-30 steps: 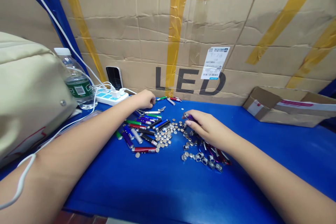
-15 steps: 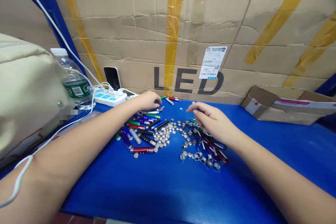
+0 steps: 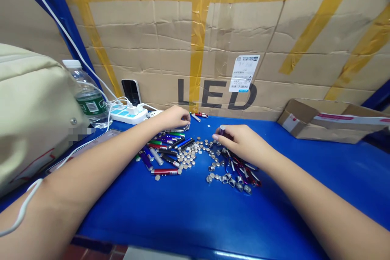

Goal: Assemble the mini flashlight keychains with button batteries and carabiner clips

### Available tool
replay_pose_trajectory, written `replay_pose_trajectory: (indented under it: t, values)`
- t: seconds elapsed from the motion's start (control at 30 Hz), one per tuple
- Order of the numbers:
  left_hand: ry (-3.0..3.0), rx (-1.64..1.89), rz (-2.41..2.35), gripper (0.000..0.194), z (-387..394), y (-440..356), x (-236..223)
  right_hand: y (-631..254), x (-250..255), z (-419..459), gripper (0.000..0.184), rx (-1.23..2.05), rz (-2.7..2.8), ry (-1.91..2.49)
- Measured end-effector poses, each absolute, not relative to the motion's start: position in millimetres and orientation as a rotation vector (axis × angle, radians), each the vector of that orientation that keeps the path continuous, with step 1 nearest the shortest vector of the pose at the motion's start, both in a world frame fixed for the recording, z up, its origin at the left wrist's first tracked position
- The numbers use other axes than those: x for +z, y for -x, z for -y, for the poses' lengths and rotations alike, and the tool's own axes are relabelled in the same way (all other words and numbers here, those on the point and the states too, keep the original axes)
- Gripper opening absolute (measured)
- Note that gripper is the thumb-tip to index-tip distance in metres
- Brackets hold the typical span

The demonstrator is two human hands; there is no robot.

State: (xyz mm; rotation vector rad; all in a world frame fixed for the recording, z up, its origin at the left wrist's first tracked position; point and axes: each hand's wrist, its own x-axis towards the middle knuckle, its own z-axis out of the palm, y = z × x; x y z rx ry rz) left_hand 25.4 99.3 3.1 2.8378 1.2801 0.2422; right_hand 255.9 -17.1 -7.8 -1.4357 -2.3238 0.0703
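Note:
My left hand [image 3: 176, 117] is closed, its fingertips pinched at a small silver clasp [image 3: 187, 128] by the upper edge of the penlight pile. Below it lie several penlights [image 3: 164, 172] in red, blue, black, green and silver. My right hand [image 3: 239, 138] is closed around a short purplish metal tube [image 3: 222, 130], whose top end sticks up between thumb and fingers. Beneath that hand are dark and coloured pieces with silver clasps [image 3: 246, 172] and loose silver metal caps [image 3: 239, 187]. Button cells [image 3: 187, 156] are scattered between the two hands.
A large taped carton [image 3: 146, 40] stands behind the blue table [image 3: 183, 215]. An open cardboard box [image 3: 329, 126] sits at right. On the left are a power strip [image 3: 126, 114] with cables, a phone [image 3: 131, 91], a water bottle [image 3: 91, 101] and a beige bag [image 3: 33, 101].
My left hand has shifted slightly right and down onto the silver clasp. My right hand has turned and closed, and the purplish tube now shows upright in its fingers.

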Motion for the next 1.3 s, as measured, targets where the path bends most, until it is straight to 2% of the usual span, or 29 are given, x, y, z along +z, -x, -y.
replay_pose_trajectory:
  t: [0.17,0.37,0.5,0.8,1.07,1.3]
  values:
    - [-2.613,0.848,-1.015,0.020,-47.8,-46.1,28.1,-254.6,-9.9,18.5,0.042,-0.026,2.342,1.410]
    - [-2.547,1.080,-0.747,0.012,0.1,-55.2,24.3,-246.4,-6.6,27.6,0.035,0.044,2.376,1.283]
    - [-2.370,1.278,-0.788,0.011,9.7,-45.5,13.4,-234.9,-6.4,36.2,0.034,-0.071,2.379,1.325]
    - [-1.975,1.344,-0.590,0.024,34.4,-36.8,-17.5,-205.1,-25.0,75.9,0.037,-0.419,2.213,1.535]
    - [-2.484,1.446,-0.502,0.008,39.6,-32.9,-28.9,-204.8,-34.1,84.5,0.031,-0.598,2.251,1.534]
    - [-2.720,1.349,-0.574,0.013,45.2,-28.3,-30.0,-209.6,-38.0,82.4,0.027,-0.566,2.263,1.504]
